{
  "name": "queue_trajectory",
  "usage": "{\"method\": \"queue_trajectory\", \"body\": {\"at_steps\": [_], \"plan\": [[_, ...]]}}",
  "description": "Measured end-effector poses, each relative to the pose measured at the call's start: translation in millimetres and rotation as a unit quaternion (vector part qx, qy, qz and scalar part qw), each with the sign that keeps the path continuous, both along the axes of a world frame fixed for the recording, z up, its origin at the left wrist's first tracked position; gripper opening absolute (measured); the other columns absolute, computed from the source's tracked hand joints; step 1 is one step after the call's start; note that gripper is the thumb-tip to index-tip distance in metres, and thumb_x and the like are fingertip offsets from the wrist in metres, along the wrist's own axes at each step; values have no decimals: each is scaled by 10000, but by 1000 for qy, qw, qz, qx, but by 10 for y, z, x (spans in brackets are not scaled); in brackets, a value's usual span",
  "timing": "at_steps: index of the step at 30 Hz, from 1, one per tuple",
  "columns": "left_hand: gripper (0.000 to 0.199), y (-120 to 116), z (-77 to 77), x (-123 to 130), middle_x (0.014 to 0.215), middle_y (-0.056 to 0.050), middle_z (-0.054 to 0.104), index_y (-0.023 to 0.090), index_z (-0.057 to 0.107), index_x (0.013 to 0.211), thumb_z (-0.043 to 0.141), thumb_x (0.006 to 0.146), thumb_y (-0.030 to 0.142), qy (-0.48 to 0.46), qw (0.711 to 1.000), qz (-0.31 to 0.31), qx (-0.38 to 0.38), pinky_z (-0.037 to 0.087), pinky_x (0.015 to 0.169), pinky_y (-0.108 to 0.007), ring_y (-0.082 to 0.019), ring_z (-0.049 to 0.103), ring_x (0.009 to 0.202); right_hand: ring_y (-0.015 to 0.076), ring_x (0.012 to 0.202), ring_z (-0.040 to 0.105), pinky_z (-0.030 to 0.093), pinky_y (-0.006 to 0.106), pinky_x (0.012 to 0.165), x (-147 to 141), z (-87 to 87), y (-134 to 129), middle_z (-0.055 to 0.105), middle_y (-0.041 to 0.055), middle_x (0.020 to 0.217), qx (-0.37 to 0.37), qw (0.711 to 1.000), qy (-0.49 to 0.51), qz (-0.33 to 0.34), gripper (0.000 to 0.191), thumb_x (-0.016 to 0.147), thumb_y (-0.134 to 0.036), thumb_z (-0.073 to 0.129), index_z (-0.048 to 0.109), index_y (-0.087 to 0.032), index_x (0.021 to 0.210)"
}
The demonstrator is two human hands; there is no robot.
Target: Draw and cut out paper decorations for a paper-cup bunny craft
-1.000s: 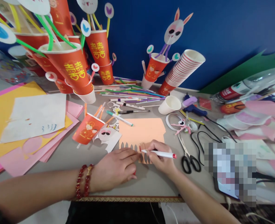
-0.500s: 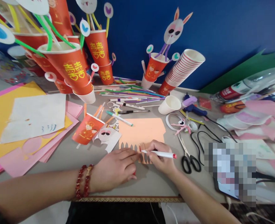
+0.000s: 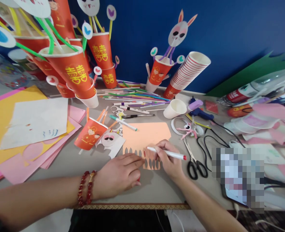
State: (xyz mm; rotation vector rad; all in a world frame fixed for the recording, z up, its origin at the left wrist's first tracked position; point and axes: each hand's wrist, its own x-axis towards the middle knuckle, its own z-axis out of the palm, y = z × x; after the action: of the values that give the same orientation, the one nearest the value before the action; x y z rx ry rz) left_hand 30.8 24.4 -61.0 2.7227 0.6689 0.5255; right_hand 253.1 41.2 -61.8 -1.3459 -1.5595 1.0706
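My right hand [image 3: 169,160] pinches a white marker with a red end [image 3: 173,154]; its tip is at an oval outline on the orange paper [image 3: 147,132]. The lower edge of that paper has several leaf-shaped cutouts. My left hand [image 3: 120,174], with red bead bracelets at the wrist, lies flat on the paper's lower left edge, fingers extended. Something red shows under its thumb. Left of the paper are a white paper piece with a rabbit face [image 3: 108,139] and a tilted red cup [image 3: 90,133]. Scissors with black handles [image 3: 197,167] lie right of my right hand.
Red cups with paper figures [image 3: 67,71] stand at the back left, a cup stack [image 3: 189,71] at the back right. Colored sticks [image 3: 132,95], a tape roll [image 3: 178,125], a blue glue gun [image 3: 201,113], cables and paper sheets [image 3: 38,119] surround the work.
My right hand has shifted slightly right and up, and the marker tip has moved up off its former spot, showing more of the ovals. My left hand has stayed in place.
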Motion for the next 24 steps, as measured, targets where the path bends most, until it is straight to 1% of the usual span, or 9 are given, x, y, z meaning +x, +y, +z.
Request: {"method": "queue_trajectory", "body": {"at_steps": [3, 5, 7, 9, 10, 13, 15, 18, 24], "plan": [[187, -9, -11, 0, 1278, -80, 624, 151, 620, 888, 557, 926, 323, 3, 1000, 3, -1, 415, 1080, -382, -224, 522, 1234, 123, 476, 534, 413, 232, 480, 36, 8, -2, 620, -40, 590, -7, 1000, -3, -2, 35, 888, -228, 513, 536, -217, 912], [194, -12, -28, -1, 1280, -76, 622, 153, 621, 893, 560, 924, 334, 0, 1000, 4, 4, 413, 1082, -387, -227, 516, 1241, 132, 512, 554, 428, 238, 499, 71, 23, 6, 634, -26, 633, 8, 999, -38, 7, 98, 847, -202, 550, 568, -213, 943], [195, -14, -40, -3, 1281, -71, 623, 155, 622, 898, 559, 924, 338, -1, 1000, 4, 8, 412, 1083, -386, -227, 512, 1244, 136, 543, 555, 432, 243, 515, 100, 39, 17, 627, -12, 660, 40, 996, -74, 10, 91, 810, -183, 571, 602, -205, 892], [196, -13, -39, -4, 1281, -69, 624, 157, 622, 893, 556, 926, 338, 0, 1000, 3, 9, 413, 1082, -380, -225, 515, 1241, 130, 531, 529, 419, 241, 506, 114, 48, 27, 591, -17, 632, 73, 993, -88, 5, 24, 796, -187, 578, 596, -203, 800], [196, -12, -33, -4, 1283, -70, 623, 156, 622, 889, 555, 926, 336, 1, 1000, 3, 9, 415, 1081, -380, -225, 518, 1239, 125, 514, 512, 410, 238, 496, 114, 49, 30, 569, -25, 608, 83, 993, -88, 5, 36, 797, -192, 577, 581, -204, 763], [193, -9, -8, -1, 1281, -79, 624, 150, 624, 892, 559, 923, 329, 7, 1000, 3, 8, 425, 1074, -383, -227, 528, 1228, 118, 483, 487, 391, 231, 475, 99, 40, 32, 537, -39, 560, 83, 993, -84, 26, 104, 813, -207, 556, 544, -208, 710], [187, -6, 4, 3, 1275, -80, 628, 147, 624, 893, 562, 921, 321, 8, 1000, 1, 10, 430, 1069, -385, -228, 527, 1228, 124, 497, 506, 398, 232, 481, 89, 32, 32, 556, -33, 574, 75, 993, -89, 32, 81, 819, -216, 545, 554, -206, 739], [188, -2, 10, 7, 1268, -78, 632, 148, 621, 882, 561, 924, 322, 2, 1000, -1, 15, 430, 1070, -386, -229, 525, 1229, 128, 510, 514, 403, 237, 495, 80, 30, 35, 562, -29, 586, 81, 991, -105, 24, 54, 803, -222, 555, 573, -202, 756], [196, -5, 23, 3, 1265, -88, 634, 147, 618, 872, 553, 930, 322, 0, 1000, 1, 9, 431, 1070, -385, -225, 534, 1225, 117, 475, 453, 354, 239, 479, 53, 53, 45, 499, -42, 524, 96, 989, -104, 31, 157, 775, -204, 559, 527, -208, 621]]}}
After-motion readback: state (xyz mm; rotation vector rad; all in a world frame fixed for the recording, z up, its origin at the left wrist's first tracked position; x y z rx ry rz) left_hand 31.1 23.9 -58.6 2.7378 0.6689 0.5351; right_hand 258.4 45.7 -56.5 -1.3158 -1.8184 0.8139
